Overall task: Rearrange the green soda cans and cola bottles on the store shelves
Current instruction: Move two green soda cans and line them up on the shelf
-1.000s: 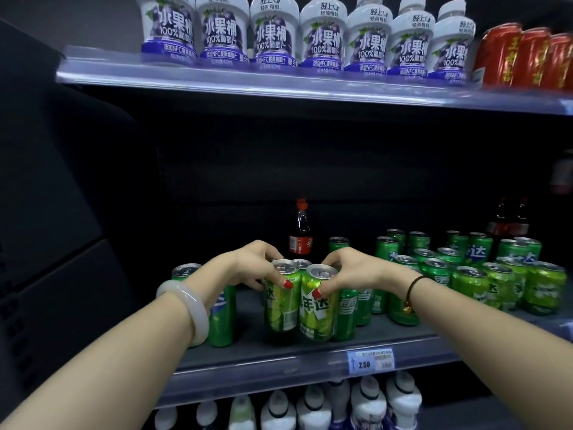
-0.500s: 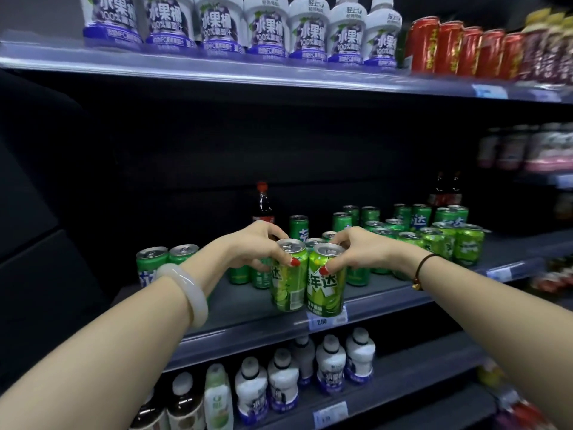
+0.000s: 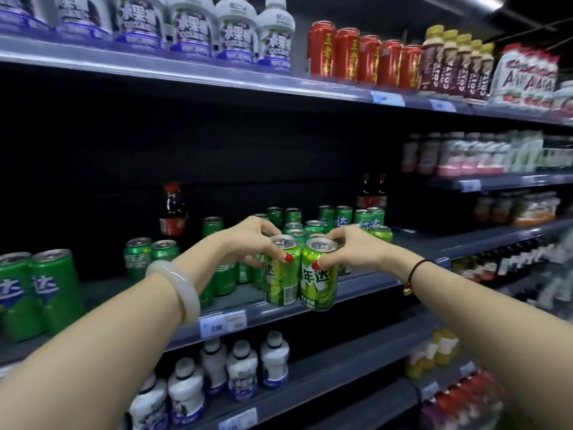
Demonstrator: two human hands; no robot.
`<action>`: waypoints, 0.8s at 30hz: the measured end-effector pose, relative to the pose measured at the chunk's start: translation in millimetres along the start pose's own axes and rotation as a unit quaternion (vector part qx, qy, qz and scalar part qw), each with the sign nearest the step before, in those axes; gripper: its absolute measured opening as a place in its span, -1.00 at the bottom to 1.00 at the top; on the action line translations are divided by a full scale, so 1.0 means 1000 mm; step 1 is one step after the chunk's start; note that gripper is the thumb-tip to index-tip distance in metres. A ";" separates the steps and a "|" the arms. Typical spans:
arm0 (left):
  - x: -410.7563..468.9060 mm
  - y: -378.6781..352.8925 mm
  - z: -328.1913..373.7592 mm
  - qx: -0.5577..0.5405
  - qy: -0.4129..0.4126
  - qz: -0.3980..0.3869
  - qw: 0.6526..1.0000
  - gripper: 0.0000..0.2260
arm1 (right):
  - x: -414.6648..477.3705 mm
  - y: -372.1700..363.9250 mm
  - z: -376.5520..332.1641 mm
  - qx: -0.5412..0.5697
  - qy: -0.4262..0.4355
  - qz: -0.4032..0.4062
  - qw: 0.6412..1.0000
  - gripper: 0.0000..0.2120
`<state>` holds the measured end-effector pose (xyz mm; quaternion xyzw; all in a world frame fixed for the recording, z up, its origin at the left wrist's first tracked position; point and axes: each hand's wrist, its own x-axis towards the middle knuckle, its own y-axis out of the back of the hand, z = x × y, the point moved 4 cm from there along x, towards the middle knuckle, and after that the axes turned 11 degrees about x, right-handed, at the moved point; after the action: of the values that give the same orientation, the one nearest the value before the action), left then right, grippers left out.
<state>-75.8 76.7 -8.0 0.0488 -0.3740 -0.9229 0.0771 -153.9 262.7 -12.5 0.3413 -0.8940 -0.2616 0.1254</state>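
Green soda cans in hand: head view; 2 cans, the left can (image 3: 281, 271) and the right can (image 3: 319, 279), stand upright side by side and touching, at the front edge of the middle shelf (image 3: 418, 240). Their bases overlap the shelf's front rail; I cannot tell whether they rest on it.
Left hand: the left hand (image 3: 248, 240) grasps the left can near its top, fingers curled behind the rim and a red-nailed thumb pressed on the front.
Right hand: the right hand (image 3: 353, 246) grasps the right can the same way, thumb on the label just below the rim.
Other green cans: a cluster of cans (image 3: 310, 225) stands on the middle shelf behind both hands. A pair of cans (image 3: 152, 256) stands left of the left forearm, and 2 near cans (image 3: 37, 290) stand at the far left.
Cola bottles: 1 cola bottle (image 3: 172, 212) with a red cap stands at the back, left of the cluster. 2 back bottles (image 3: 372, 193) stand behind the cluster on its right.
Wrists: a pale bangle (image 3: 178, 287) on the left, a dark cord bracelet (image 3: 415, 271) on the right.
Top shelf: white bottles with purple labels (image 3: 217, 26), then red cans (image 3: 362, 57) to their right.
Lower shelf: small white bottles (image 3: 242, 367) below a price tag (image 3: 223, 321).
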 end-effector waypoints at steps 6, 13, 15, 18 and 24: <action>0.038 -0.060 0.052 -0.021 0.001 -0.001 1.000 -0.65 | -0.012 0.074 0.047 0.003 0.000 -0.001 1.000 -0.62; 0.084 -0.111 0.106 -0.016 0.008 -0.009 1.000 -0.67 | -0.011 0.147 0.095 0.001 0.007 0.017 1.000 -0.61; 0.100 -0.121 0.119 -0.006 0.007 -0.011 1.000 -0.67 | -0.005 0.166 0.107 0.008 0.010 0.023 1.000 -0.62; 0.128 -0.133 0.136 -0.001 0.000 -0.010 1.000 -0.67 | 0.005 0.193 0.125 0.017 0.016 0.031 0.999 -0.62; 0.191 -0.160 0.171 0.023 -0.020 -0.004 1.000 -0.71 | 0.035 0.249 0.166 0.021 0.019 0.050 0.998 -0.61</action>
<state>-305.9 272.0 -3.5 0.0335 -0.3961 -0.9154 0.0644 -382.4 459.4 -10.9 0.3040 -0.9128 -0.2295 0.1476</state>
